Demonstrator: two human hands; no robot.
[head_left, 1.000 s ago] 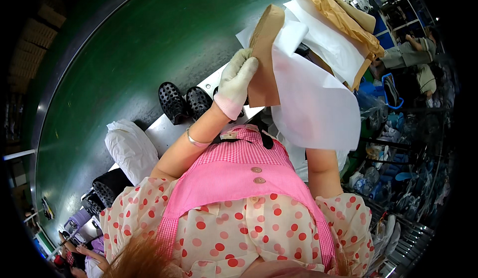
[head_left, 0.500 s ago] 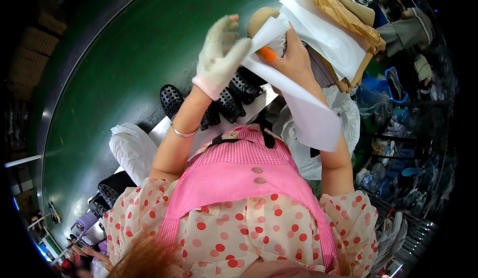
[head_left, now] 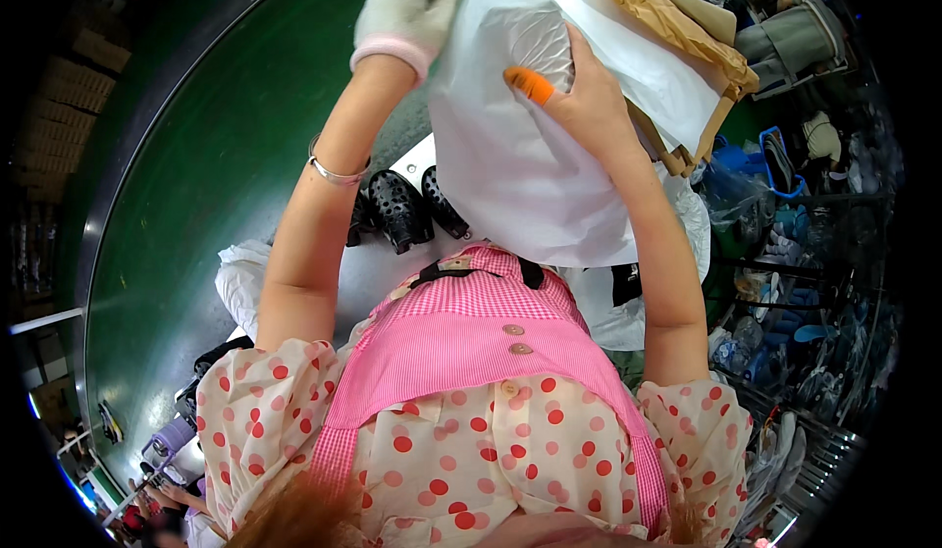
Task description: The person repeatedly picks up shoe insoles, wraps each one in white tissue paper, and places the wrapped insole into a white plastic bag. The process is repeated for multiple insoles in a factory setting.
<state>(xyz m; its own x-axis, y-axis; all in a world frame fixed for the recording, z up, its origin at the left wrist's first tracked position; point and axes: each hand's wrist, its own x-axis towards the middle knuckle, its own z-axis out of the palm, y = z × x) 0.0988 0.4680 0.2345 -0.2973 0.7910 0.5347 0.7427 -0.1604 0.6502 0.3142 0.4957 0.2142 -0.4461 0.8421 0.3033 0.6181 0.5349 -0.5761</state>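
My right hand [head_left: 594,97], bare with an orange cover on its thumb, grips a large sheet of thin white paper [head_left: 520,175] near its top. Beneath the thumb and fingers the paper looks bunched and wrinkled around a rounded shape; what lies inside is hidden. My left hand [head_left: 404,18], in a white knit glove with a pink cuff, is raised just left of the sheet's upper edge, its fingers curved and apart. Several black perforated shoes [head_left: 399,209] stand on a white surface [head_left: 422,160] below, partly covered by the sheet.
A stack of white sheets [head_left: 653,77] on brown wrapping paper [head_left: 677,23] lies at the far right. White crumpled bags sit on both sides of my apron. Racks with bagged items [head_left: 785,293] stand at right. A green surface [head_left: 226,116] curves along the left.
The paper has spread from a narrow folded strip into a wide hanging sheet. My left hand has moved up and left, and the sheet now covers some of the shoes.
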